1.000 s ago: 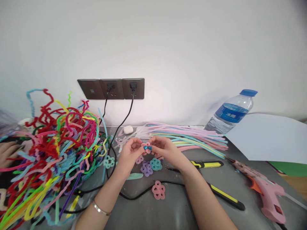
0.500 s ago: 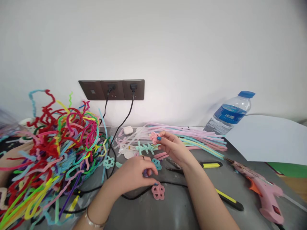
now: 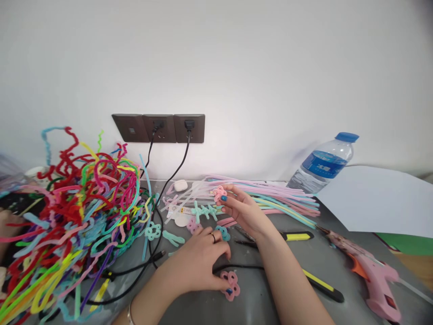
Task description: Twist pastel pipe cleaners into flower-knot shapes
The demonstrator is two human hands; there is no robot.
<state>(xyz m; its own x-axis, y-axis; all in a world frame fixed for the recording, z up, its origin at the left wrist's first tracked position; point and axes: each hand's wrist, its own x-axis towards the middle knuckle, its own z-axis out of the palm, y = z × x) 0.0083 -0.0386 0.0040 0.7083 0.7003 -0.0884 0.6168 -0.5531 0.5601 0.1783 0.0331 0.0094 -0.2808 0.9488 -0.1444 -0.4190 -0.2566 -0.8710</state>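
My right hand [image 3: 245, 212] pinches a small light-pink pipe-cleaner flower [image 3: 219, 193] between thumb and fingers, raised above the table. Lower down, my left hand [image 3: 203, 259] has its fingers apart. Its thumb rests on a darker pink pipe-cleaner flower [image 3: 233, 277] lying flat on the table. Just beyond the left fingers are a teal flower [image 3: 223, 233] and a pinkish-purple flower [image 3: 194, 225], partly covered by the hand. A mint flower [image 3: 153, 230], a folded mint piece [image 3: 173, 238] and a mint branched piece [image 3: 204, 211] lie to the left and behind.
A big tangle of coloured pipe cleaners [image 3: 91, 216] fills the left, with another person's hand [image 3: 6, 230] beside it. Straight pipe cleaners [image 3: 284, 194] lie along the wall. At right are yellow-and-black-handled pliers [image 3: 323, 286], a pink glue gun [image 3: 375, 275] and a water bottle [image 3: 324, 162]. Black cables [image 3: 169, 176] cross the table.
My left hand has shifted down and toward me, its thumb still at the darker pink flower, which has slid slightly nearer and right. My right hand holds its flower nearly in place, turned a little.
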